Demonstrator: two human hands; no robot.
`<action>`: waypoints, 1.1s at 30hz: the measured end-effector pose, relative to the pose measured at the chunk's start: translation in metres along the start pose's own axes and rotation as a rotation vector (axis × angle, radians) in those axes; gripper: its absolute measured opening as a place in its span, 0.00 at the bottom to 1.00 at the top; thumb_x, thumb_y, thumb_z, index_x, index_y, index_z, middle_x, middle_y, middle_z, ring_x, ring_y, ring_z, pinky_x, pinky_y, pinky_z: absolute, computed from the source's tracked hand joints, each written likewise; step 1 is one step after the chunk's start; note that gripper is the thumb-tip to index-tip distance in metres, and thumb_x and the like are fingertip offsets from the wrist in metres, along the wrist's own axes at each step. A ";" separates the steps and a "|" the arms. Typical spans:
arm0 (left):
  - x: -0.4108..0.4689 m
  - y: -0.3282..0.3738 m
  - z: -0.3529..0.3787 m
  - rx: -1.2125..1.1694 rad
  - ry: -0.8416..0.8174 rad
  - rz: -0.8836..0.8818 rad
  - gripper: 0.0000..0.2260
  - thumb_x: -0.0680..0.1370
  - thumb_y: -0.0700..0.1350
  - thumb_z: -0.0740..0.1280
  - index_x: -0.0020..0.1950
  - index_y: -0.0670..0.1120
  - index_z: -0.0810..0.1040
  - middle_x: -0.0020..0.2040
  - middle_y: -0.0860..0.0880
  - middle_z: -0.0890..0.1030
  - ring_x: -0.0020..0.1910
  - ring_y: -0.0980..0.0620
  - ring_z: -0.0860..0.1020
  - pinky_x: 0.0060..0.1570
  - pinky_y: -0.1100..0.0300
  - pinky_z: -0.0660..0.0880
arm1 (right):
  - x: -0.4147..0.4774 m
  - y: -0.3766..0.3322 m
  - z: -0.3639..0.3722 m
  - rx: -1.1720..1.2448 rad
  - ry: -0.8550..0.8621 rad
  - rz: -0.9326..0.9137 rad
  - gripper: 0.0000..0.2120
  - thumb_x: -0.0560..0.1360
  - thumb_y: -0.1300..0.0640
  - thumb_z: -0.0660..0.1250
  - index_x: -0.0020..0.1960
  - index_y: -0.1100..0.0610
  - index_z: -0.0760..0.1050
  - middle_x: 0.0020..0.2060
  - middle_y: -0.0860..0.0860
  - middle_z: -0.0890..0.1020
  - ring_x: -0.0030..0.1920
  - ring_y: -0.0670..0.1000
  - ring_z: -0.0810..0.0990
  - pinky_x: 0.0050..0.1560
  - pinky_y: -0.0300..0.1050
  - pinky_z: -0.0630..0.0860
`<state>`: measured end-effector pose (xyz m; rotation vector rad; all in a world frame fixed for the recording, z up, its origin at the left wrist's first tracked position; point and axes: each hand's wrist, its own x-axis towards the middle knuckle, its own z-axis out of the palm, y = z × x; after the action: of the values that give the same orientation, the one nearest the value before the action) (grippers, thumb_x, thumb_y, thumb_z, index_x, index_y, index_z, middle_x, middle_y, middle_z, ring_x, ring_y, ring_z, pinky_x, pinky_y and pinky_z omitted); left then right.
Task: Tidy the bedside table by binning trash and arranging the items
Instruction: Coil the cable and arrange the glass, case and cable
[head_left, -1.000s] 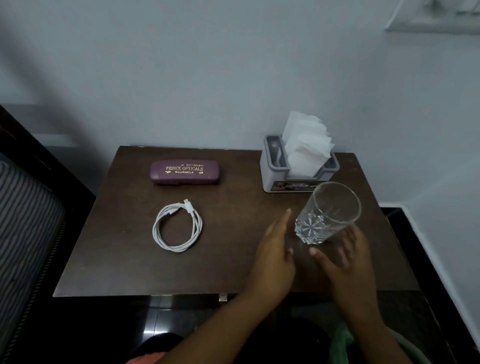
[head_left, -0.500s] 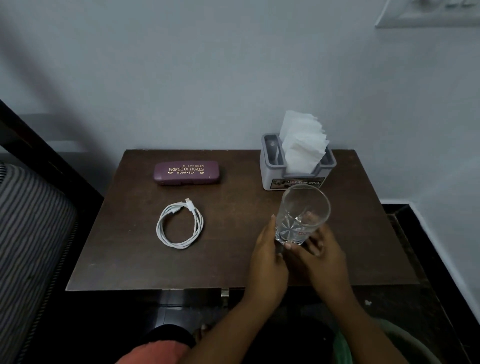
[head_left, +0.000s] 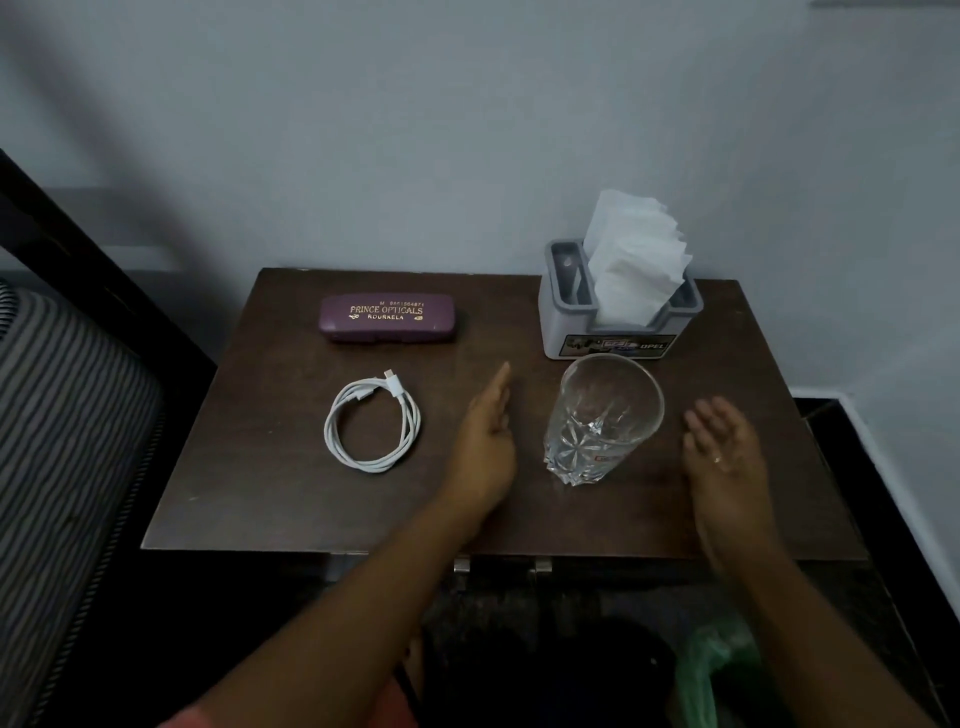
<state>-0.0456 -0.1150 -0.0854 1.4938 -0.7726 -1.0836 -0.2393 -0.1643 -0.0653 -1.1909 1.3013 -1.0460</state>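
A clear cut-glass tumbler (head_left: 602, 415) stands upright on the dark wooden bedside table (head_left: 270, 499), just in front of the grey tissue holder (head_left: 566, 327) with white tissues sticking up. My left hand (head_left: 488, 441) lies flat to the left of the glass, fingers straight, holding nothing. My right hand (head_left: 727, 452) is spread to the right of the glass, clear of it. A purple glasses case (head_left: 387, 318) lies at the back left. A coiled white charging cable (head_left: 371, 423) rests in front of the case.
A striped mattress and dark bed frame (head_left: 67, 415) border the table's left side. The wall is right behind the table. A green-lined bin (head_left: 711, 670) shows on the floor at lower right, partly hidden by my right arm.
Both hands held the glass half a second ago. They have let go and moved apart to either side, leaving the glass standing on the table.
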 end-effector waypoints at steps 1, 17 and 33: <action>0.010 0.002 -0.001 0.021 -0.022 -0.001 0.36 0.70 0.19 0.46 0.75 0.43 0.55 0.76 0.45 0.58 0.74 0.52 0.58 0.70 0.62 0.57 | 0.012 -0.004 0.000 0.004 0.004 0.012 0.27 0.76 0.74 0.56 0.72 0.58 0.59 0.70 0.55 0.67 0.66 0.47 0.69 0.61 0.36 0.68; 0.066 -0.012 0.009 0.197 -0.067 0.135 0.35 0.74 0.30 0.60 0.75 0.58 0.56 0.75 0.52 0.62 0.73 0.55 0.63 0.69 0.51 0.67 | 0.065 -0.022 0.035 -0.202 -0.232 0.015 0.30 0.72 0.64 0.69 0.70 0.52 0.65 0.66 0.53 0.72 0.65 0.50 0.69 0.65 0.47 0.68; 0.020 0.015 0.007 0.226 0.033 0.098 0.33 0.76 0.27 0.56 0.77 0.49 0.50 0.77 0.50 0.55 0.67 0.63 0.56 0.43 0.89 0.59 | 0.048 -0.023 0.034 -0.268 -0.356 0.009 0.40 0.60 0.46 0.70 0.70 0.56 0.65 0.65 0.59 0.73 0.63 0.56 0.74 0.65 0.56 0.72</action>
<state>-0.0433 -0.1391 -0.0749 1.6401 -0.9600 -0.9198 -0.2020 -0.2137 -0.0516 -1.4930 1.1841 -0.6265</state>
